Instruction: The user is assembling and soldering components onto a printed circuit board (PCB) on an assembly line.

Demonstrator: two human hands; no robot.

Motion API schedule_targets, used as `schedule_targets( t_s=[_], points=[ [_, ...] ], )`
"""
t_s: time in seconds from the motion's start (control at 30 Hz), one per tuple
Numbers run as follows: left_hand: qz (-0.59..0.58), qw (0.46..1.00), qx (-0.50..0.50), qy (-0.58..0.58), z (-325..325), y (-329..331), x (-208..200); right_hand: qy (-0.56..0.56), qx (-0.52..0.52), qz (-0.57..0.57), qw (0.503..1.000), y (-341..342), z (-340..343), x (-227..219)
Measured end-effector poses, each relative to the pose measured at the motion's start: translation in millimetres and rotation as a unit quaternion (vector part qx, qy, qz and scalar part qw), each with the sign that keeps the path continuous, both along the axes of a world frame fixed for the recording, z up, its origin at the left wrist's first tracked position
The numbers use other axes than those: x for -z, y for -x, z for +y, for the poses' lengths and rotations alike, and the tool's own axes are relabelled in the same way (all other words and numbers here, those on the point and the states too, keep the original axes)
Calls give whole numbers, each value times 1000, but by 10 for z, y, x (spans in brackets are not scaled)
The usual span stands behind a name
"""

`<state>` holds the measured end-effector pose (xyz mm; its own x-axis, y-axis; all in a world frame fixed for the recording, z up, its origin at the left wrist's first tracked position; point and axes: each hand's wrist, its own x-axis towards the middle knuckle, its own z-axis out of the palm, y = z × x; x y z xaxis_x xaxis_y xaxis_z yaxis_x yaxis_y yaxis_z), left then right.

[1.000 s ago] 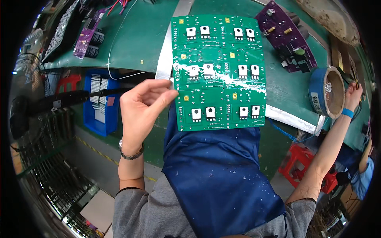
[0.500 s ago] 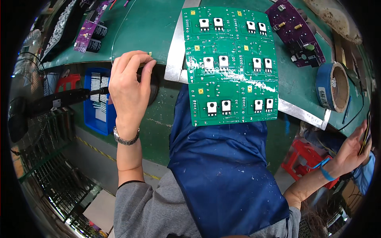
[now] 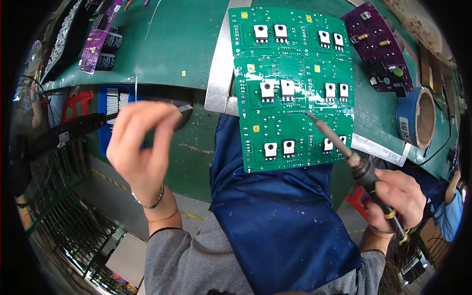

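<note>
A green circuit board panel (image 3: 299, 123) lies across a metal frame (image 3: 220, 81) at the bench's front edge. Pairs of black-and-silver three-legged transistors (image 3: 287, 89) and small yellow stickers stand out on it. My right hand (image 3: 398, 199) is closed round the dark handle of a soldering iron (image 3: 339, 140). The iron's tip points up-left, over the right half of the panel; whether it touches is unclear. Left of the panel, my left hand (image 3: 141, 140) is raised in a pinch, slightly blurred. A thin solder wire (image 3: 150, 29) runs down from above toward it; the pinched end cannot be made out.
Purple circuit boards lie at the right (image 3: 376, 46) and far left (image 3: 96, 46). A blue-sided roll (image 3: 415, 118) stands near the right edge. Below the bench at left are a blue bin (image 3: 104, 96) and a black arm (image 3: 69, 132). Another person's blue sleeve (image 3: 450, 214) shows at right.
My right hand has come in from the far right edge, bringing the soldering iron over the panel. My left hand has moved down and left, off the bench edge. The whole view has shifted slightly.
</note>
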<state>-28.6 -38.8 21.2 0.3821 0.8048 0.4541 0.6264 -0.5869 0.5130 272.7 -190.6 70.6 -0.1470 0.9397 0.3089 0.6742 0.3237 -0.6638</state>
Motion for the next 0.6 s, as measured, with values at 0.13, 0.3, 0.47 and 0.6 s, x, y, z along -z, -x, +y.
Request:
schedule_targets(
  t_s=[0.13,0.3,0.47,0.6],
  points=[
    [-23,996,78,32,-124,-283,69,53,-85,1,995,26,229,-32],
    [-21,992,121,21,-98,-415,229,50,-110,-23,992,45,307,38],
    [38,991,129,2,-80,-464,176,24,-105,-29,994,75,380,90],
    [31,991,128,-12,-67,-493,247,12,-111,-23,994,63,417,175]
  ],
)
